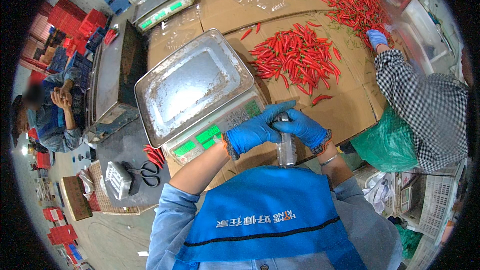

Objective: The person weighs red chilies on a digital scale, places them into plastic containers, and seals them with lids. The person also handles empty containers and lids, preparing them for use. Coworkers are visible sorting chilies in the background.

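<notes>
Both my hands wear blue gloves and meet at the cardboard-covered table's near edge. My left hand [257,129] and my right hand [305,127] grip the upper end of a stack of clear plastic containers [287,152], which stands against my apron. Left of them is a digital scale [198,140] with green displays; nothing lies on its scratched metal tray [193,86]. Beyond my hands a heap of red chili peppers [294,56] is spread on the cardboard, with a single chili [321,99] apart from it on the near side.
At the right a co-worker's gloved hand [377,38] touches a larger chili pile [348,3]. A second scale [163,5] stands at the back left. Black-handled scissors [146,172] lie on a dark surface at left. A green plastic bag [386,142] hangs at right. Another person sits far left.
</notes>
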The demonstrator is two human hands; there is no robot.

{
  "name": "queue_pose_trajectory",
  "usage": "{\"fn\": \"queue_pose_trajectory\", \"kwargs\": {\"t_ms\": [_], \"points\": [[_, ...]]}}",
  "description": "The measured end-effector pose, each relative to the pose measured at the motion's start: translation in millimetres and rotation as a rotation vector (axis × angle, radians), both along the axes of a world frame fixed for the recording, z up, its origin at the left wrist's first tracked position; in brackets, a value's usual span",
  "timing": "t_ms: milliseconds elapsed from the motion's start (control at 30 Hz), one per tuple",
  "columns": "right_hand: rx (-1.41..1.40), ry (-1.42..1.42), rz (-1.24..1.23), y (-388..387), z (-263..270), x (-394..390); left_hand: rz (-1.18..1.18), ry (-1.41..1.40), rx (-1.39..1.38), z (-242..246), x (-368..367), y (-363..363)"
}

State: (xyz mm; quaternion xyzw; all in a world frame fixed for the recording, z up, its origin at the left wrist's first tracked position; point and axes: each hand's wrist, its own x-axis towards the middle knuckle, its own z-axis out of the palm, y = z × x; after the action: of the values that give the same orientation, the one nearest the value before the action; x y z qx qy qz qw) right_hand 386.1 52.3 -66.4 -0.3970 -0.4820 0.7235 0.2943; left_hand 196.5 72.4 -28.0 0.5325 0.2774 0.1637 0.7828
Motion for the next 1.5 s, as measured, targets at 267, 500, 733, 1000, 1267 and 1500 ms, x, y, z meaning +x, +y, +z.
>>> {"fn": "queue_pose_trajectory", "kwargs": {"t_ms": [267,500,733,1000,1267,1500], "points": [[-0.015,-0.010,-0.018,-1,4,0,0.017,-0.011,0.027,-2,-2,-3],[0.020,-0.019,-0.030,-1,-1,-3,0.019,0.011,0.092,2,-1,-5],[0.025,-0.048,-0.010,-1,2,-2,-0.012,0.038,0.079,5,0,-2],[0.006,-0.109,0.018,0,12,-1,-0.007,-0.039,0.026,-2,-2,-1],[0.021,-0.031,-0.017,-2,6,-4,-0.005,-0.003,0.044,-4,-2,-2],[0.031,-0.046,-0.017,-2,5,-4,-0.013,0.088,0.102,4,-3,-5]]}}
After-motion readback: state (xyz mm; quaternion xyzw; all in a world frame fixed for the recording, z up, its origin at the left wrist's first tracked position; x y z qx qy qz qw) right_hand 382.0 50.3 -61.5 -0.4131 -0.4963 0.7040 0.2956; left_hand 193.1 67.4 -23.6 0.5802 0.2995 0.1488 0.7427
